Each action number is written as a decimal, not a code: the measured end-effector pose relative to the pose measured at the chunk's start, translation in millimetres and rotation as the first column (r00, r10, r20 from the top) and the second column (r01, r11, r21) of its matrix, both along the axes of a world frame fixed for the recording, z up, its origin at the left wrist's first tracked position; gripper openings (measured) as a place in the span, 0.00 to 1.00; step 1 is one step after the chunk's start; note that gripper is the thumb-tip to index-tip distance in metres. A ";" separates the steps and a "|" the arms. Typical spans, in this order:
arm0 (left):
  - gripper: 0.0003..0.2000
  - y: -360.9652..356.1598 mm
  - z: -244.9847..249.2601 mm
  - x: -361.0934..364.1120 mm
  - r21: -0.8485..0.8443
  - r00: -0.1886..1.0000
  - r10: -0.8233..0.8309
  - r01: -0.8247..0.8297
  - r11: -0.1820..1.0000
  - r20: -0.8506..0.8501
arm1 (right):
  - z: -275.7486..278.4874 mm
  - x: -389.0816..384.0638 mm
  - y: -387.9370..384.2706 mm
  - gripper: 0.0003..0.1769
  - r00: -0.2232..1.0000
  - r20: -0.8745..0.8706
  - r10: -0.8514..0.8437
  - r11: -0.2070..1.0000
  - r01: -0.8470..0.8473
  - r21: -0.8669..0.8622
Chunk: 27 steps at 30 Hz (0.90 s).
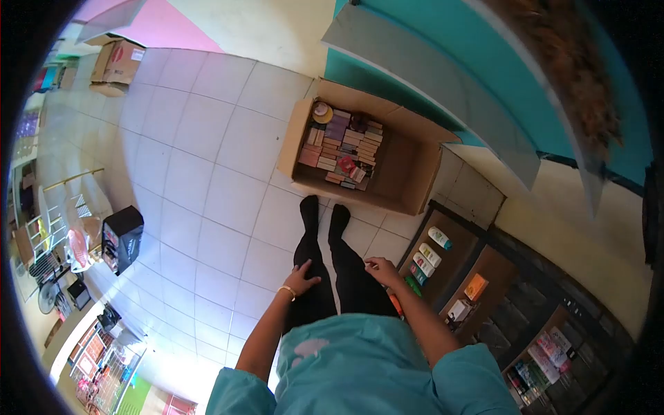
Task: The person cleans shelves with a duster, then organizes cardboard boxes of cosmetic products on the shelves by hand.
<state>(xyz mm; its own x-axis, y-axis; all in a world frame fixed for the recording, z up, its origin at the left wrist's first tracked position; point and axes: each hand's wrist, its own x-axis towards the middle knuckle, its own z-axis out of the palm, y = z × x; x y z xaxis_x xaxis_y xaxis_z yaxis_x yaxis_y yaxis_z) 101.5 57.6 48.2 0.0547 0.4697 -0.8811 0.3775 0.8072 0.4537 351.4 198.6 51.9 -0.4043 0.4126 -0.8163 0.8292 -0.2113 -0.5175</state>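
**While both hands sit at the thighs: nearest goods low right**

Since nothing is plainly gripped, I log hands first. My view has the left hand point(301, 280) lying flat and released, fingers spread, on the black trouser leg point(315, 301), centre-bottom of frame. Just right of it the right hand point(382, 268) has its fingers curled at the other leg; I cannot tell if it pinches anything. Beneath that wrist shows a thin orange packet point(395, 304), touching or apart I cannot tell.

Nearest stock is the white plastic bottles with green and teal caps point(430, 254), in a row in the dark brown wooden shelf unit point(462, 238), lower right. I judge the bottles light, stiff, smooth, a bit slippery and not fragile, best taken round the mid-body rather than the cap.

Upper centre, beyond the feet, an open brown cardboard box point(408, 173) sits on the white tiled floor point(207, 173), half filled with small stacked cartons point(342, 149). I judge it soft-walled, so support it under the base.
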 end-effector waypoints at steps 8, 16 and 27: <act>0.21 92.7 -55.3 29.6 0.345 0.953 -0.263 0.301 0.889 -0.152 | -134.8 -59.2 118.5 0.22 0.992 -0.099 0.083 0.894 -0.030 0.447; 0.17 126.7 -123.7 31.9 0.283 0.986 -0.168 0.158 0.946 0.012 | -274.4 -99.3 254.7 0.21 0.998 0.008 0.064 0.735 -0.053 0.676; 0.19 167.3 -128.5 0.3 0.399 0.969 -0.246 0.229 0.888 -0.008 | -360.9 -162.6 271.2 0.14 0.925 0.336 0.178 0.457 -0.380 0.804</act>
<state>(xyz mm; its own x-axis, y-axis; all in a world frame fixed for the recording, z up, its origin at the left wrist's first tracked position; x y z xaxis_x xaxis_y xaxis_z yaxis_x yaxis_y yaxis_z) 101.8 224.9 -80.3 0.2406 0.7464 -0.6205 0.5091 0.4473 0.7354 188.9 469.8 -309.0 -0.5225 0.8277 -0.2047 0.8525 0.5021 -0.1456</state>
